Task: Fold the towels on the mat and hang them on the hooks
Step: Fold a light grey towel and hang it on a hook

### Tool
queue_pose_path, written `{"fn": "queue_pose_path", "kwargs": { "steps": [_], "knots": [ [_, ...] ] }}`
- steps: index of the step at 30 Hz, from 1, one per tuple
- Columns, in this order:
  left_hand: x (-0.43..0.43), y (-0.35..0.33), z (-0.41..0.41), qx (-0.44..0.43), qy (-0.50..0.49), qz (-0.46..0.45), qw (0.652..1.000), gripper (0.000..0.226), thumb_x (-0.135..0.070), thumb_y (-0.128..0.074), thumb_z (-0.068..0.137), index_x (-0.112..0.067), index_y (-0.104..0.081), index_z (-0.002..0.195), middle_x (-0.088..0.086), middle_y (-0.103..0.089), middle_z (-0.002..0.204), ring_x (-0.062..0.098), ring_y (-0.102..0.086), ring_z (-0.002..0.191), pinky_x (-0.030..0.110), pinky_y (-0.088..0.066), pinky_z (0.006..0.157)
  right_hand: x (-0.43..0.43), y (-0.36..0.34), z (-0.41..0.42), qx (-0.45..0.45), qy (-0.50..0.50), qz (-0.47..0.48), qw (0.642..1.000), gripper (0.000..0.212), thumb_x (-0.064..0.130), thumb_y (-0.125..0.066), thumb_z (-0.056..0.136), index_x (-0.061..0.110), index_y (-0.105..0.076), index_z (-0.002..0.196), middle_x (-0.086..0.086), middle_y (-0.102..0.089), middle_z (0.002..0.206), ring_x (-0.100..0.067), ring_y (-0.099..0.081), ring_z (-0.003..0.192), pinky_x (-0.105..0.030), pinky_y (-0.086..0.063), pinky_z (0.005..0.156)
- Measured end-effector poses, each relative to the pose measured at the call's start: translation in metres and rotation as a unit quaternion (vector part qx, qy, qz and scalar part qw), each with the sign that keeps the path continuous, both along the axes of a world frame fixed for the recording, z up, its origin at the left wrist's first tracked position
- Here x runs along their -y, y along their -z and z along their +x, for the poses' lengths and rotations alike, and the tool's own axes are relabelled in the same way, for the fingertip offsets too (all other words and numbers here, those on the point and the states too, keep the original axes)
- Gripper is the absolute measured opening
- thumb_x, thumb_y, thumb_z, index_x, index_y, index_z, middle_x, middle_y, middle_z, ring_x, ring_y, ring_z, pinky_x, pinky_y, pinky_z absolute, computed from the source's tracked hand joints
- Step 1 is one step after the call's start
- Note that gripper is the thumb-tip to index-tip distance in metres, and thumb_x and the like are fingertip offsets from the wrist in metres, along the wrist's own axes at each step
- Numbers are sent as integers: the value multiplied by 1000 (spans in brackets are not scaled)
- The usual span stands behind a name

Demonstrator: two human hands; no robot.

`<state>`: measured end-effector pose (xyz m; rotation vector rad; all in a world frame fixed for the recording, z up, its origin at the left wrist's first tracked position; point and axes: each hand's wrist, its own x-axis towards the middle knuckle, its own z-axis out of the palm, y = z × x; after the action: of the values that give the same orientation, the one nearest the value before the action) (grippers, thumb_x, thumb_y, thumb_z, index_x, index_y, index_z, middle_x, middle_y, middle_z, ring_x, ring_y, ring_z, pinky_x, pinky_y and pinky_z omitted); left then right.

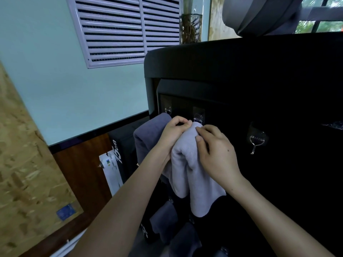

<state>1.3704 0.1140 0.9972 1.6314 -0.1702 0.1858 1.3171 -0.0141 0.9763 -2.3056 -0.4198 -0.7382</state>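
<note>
Head view, from the grip outward: the left hand (174,133) and the right hand (218,154) both pinch the bunched top of a light grey folded terry towel (193,169), fingers curled tight on the cloth. That top edge sits right at the middle clear stick-on hook (198,117); the fingertips hide whether it is caught on it. The rest of the towel hangs down between the two wrists. Just to the left, partly behind the left hand, a darker grey towel (148,138) hangs below another clear hook (168,109). Well apart on the right, a metal wire hook (256,143) sits on the same black panel (269,80). Lower down hang more dark grey cloths (164,219). Beyond the panel are a white louvred vent (120,28) on the pale wall and a glass vase (190,28) on top.
</note>
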Motion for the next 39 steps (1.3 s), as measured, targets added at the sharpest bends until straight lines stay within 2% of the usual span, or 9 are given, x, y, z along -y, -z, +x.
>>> {"fn": "queue_pose_path", "kwargs": {
  "steps": [7, 10, 14, 19, 25, 28, 31, 35, 39],
  "knots": [
    [2, 5, -12, -3, -48, 57, 997, 31, -18, -49, 95, -15, -49, 65, -1, -49, 63, -1, -50, 53, 19, -44, 60, -2, 2, -6, -38, -39, 65, 996, 34, 31, -42, 97, 12, -62, 117, 6, -52, 124, -15, -54, 107, -32, -46, 89],
    [-2, -2, -19, -48, -11, 58, 997, 22, -27, -47, 96, -27, -53, 75, -7, -55, 77, 5, -53, 70, 26, -46, 74, -3, 2, -5, -46, -42, 71, 996, 35, 31, -42, 98, 11, -62, 117, 6, -51, 126, -14, -52, 107, -26, -43, 87],
    [-6, -5, -29, -101, 53, 12, 993, 18, -25, -43, 98, -30, -50, 82, -15, -59, 76, -3, -55, 70, 17, -43, 71, -2, 1, -1, -56, -51, 79, 994, 34, 33, -40, 98, 13, -64, 112, 8, -50, 122, -11, -52, 106, -21, -40, 83],
    [-6, 2, -31, -144, 66, -30, 987, 14, -30, -40, 99, -34, -48, 88, -16, -49, 90, -1, -50, 79, 15, -43, 74, -3, 10, -3, -43, -68, 69, 994, 39, 31, -41, 98, 10, -54, 128, 5, -44, 134, -12, -52, 110, -24, -44, 89],
    [2, 3, -42, -153, 57, -108, 981, 34, -36, -41, 97, -18, -50, 125, -7, -57, 91, 8, -57, 81, 24, -48, 75, 6, 10, -7, -63, -98, 99, 988, 41, 30, -40, 98, 13, -51, 134, 6, -43, 138, 2, -43, 110, 1, -31, 83],
    [-2, 1, -49, -98, 14, -90, 991, 31, -29, -41, 98, -17, -54, 123, 0, -60, 108, 14, -57, 99, 24, -47, 85, 16, 11, -17, -30, -86, 103, 991, 38, 33, -44, 96, 16, -56, 128, 4, -51, 132, -8, -52, 113, -16, -41, 90],
    [-11, 5, -68, -37, -68, -37, 996, 22, -22, -42, 97, -26, -62, 105, -3, -62, 112, 11, -58, 103, 26, -44, 92, 21, 13, -36, 59, -79, 83, 992, 37, 38, -42, 93, 14, -63, 113, 3, -58, 118, -15, -59, 102, -37, -53, 78],
    [-33, 25, -115, -16, -163, 19, 986, 18, -17, -46, 97, -17, -64, 96, 2, -64, 96, 15, -61, 92, 28, -51, 83, 4, 26, -65, 142, -187, 70, 970, 26, 25, -48, 92, 9, -68, 90, -1, -65, 91, -16, -60, 80, -29, -48, 67],
    [-75, 64, -184, -52, -233, 93, 967, 17, -15, -48, 96, -14, -66, 93, 0, -66, 86, 10, -62, 80, 26, -51, 75, -40, 68, -86, 70, -340, 46, 937, 24, 25, -50, 91, 10, -68, 83, 0, -63, 79, -13, -57, 68, -29, -47, 58]
  ]
}}
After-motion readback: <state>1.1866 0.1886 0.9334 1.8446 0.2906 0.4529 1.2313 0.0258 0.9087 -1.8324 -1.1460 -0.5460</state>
